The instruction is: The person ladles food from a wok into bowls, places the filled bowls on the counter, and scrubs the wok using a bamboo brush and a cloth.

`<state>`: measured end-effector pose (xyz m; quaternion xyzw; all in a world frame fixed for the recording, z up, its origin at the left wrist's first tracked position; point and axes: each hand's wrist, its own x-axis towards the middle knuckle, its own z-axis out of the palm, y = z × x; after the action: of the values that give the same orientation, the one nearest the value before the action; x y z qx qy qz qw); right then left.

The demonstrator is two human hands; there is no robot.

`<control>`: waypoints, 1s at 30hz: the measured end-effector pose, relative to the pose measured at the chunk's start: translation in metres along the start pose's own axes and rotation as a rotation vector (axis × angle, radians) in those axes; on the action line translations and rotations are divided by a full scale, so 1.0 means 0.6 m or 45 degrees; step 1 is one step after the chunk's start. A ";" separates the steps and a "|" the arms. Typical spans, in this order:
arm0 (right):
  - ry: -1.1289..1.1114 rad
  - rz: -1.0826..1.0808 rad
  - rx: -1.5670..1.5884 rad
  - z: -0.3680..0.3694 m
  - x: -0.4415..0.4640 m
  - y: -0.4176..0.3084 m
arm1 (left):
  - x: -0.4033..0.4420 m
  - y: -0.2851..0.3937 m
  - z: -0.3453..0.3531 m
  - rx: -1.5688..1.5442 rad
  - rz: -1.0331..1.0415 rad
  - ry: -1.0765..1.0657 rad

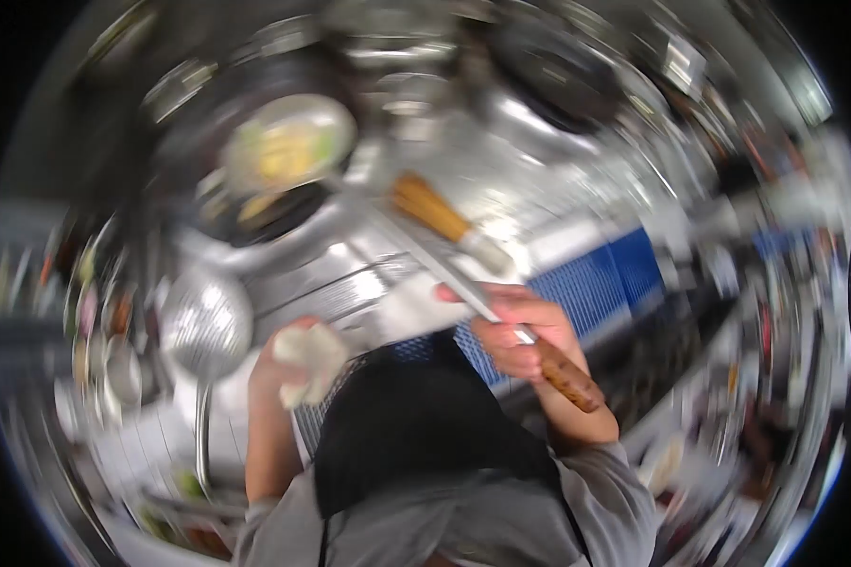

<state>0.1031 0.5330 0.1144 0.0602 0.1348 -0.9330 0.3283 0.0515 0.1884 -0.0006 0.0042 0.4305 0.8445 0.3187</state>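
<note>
The wok (241, 90), dark and round, is the landmark here, and the ladle (416, 250) reaches over it from the near right. The right hand (525, 331) is clamped on the ladle, at the lower shaft just where the brown wooden handle begins, on the near right side of the wok. The ladle's pale bowl lies within the wok's outline and carries yellow food (288, 156) with touches of green at its edge; whether the bowl touches the wok's inside cannot be told. The left hand (274, 364), on the near side of the wok, is closed around a bunched white cloth (317, 359). Just beside that hand, also nearer than the wok, a perforated metal skimmer (206, 326) lies with its handle toward the person. Right of the wok, a brush (435, 213) with tan bristles rests at a slant on the metal worktop (482, 151); farther right and nearer is a blue mat (596, 293). A second dark pan (558, 76) stands well to the wok's right. Motion blur smears the surfaces too much to read any lettering.
</note>
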 end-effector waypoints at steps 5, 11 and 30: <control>0.071 -0.547 0.094 -0.016 -0.146 0.073 | 0.099 -0.022 0.091 0.243 -0.486 -0.356; 0.178 -1.190 0.213 -0.068 -0.273 0.127 | 0.180 -0.053 0.186 0.435 -0.815 -0.592; 0.731 -2.355 0.682 -0.642 -0.642 0.108 | 0.316 -0.222 0.438 0.657 -1.135 -0.443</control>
<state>0.4522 0.8266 -0.1905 0.2263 -0.0117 -0.7712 -0.5949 0.0458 0.5386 0.0169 0.0390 0.5246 0.4812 0.7012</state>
